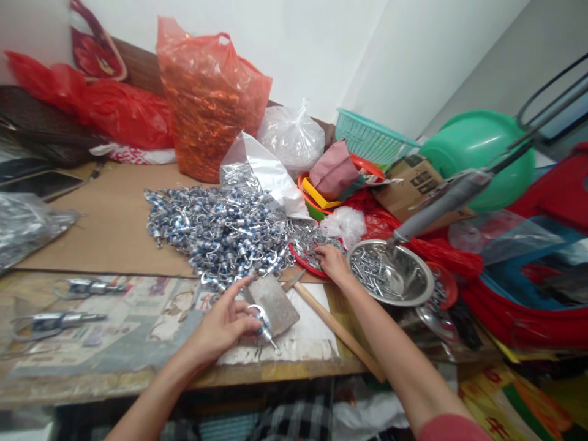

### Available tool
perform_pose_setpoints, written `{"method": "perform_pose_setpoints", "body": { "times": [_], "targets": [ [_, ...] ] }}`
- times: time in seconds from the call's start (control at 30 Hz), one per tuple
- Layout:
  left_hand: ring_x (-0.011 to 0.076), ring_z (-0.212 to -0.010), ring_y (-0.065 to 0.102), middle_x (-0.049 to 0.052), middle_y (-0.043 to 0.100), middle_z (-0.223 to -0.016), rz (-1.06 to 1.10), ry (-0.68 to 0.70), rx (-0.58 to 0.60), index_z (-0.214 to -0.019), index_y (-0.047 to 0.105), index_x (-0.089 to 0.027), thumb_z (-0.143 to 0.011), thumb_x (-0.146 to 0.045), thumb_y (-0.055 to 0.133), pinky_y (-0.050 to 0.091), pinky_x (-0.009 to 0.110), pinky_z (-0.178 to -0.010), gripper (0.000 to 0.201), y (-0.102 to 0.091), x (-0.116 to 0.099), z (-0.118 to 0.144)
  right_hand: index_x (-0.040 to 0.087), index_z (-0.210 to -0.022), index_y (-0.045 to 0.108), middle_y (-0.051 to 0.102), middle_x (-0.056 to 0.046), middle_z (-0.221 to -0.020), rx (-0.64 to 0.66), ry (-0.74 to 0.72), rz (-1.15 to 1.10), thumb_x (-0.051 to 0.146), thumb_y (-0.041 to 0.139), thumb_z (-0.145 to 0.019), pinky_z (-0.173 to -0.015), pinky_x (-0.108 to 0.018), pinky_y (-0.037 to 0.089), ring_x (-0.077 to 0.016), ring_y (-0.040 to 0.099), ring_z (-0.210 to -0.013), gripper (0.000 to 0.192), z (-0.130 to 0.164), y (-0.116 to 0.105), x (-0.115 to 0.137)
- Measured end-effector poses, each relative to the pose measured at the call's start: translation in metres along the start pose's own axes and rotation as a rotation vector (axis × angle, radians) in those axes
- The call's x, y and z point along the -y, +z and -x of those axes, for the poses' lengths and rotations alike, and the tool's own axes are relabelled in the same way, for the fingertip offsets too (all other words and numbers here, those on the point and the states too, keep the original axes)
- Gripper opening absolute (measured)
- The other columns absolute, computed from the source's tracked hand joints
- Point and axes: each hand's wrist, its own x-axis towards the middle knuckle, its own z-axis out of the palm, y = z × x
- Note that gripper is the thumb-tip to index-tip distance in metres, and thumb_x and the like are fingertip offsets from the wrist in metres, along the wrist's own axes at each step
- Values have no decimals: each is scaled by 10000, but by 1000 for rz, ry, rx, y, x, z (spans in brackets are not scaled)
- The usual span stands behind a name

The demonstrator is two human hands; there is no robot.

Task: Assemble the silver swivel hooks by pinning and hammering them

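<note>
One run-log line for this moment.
left hand: holding hooked metal fitting | right hand: at small metal parts in red tray | wooden-handled tool: beside grey block

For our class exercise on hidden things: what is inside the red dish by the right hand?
Small silvery metal parts, with the right hand at them. The heap covers the floor of the red dish; anything buried deeper cannot be seen.

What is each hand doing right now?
Left hand: closed, holding a metal fitting.
Right hand: at the small metal pieces in the red dish; grip cannot be told.
</note>
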Motion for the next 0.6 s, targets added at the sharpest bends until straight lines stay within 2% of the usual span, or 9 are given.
{"method": "perform_pose_setpoints", "body": {
  "times": [0.13, 0.23, 0.27, 0.37, 0.47, 0.6],
  "targets": [
    [114, -553, 570, -51, 582, -643, 7, -16, 23, -1298, 220, -209, -594, -96, 631, 462, 266, -556, 823, -4, 1, -3, 153, -961, 634, 644, -79, -970, -63, -26, -193, 185, 493, -799, -819, -306, 439, -173, 587, -901, 216, 29, -14, 27],
    [120, -548, 575, -48, 581, -648, 19, -28, 40, -1294, 228, -218, -593, -94, 631, 462, 270, -544, 818, -4, 1, -4, 174, -882, 652, 684, -25, -819, -2, -70, -379, 261, 523, -792, -677, -250, 492, -141, 629, -739, 180, 68, -17, 65],
    [120, -540, 572, -49, 578, -642, 17, -32, 40, -1294, 229, -215, -590, -93, 633, 459, 266, -536, 821, -4, 0, -4, 174, -839, 663, 687, -22, -778, 38, -82, -510, 257, 555, -769, -648, -248, 495, -144, 632, -703, 153, 81, -16, 78],
    [114, -521, 559, -51, 576, -624, 7, -35, 37, -1292, 229, -197, -588, -95, 636, 454, 256, -521, 820, -3, -1, -3, 202, -794, 685, 693, -13, -755, 79, -158, -672, 205, 585, -745, -651, -247, 485, -142, 628, -692, 112, 108, -10, 108],
    [126, -545, 569, -36, 593, -643, 6, -26, 63, -1294, 220, -199, -608, -104, 626, 467, 273, -536, 803, -3, -1, -3, 209, -838, 688, 690, -24, -767, 16, -255, -660, 159, 571, -755, -669, -257, 473, -142, 616, -702, 152, 115, -2, 121],
    [141, -566, 577, -26, 600, -655, 7, -14, 66, -1286, 227, -191, -614, -95, 620, 468, 282, -535, 784, -3, 0, -3, 211, -763, 690, 676, -19, -697, -28, -330, -677, 140, 572, -754, -650, -264, 467, -141, 602, -667, 138, 113, 5, 120]
  ]
}}
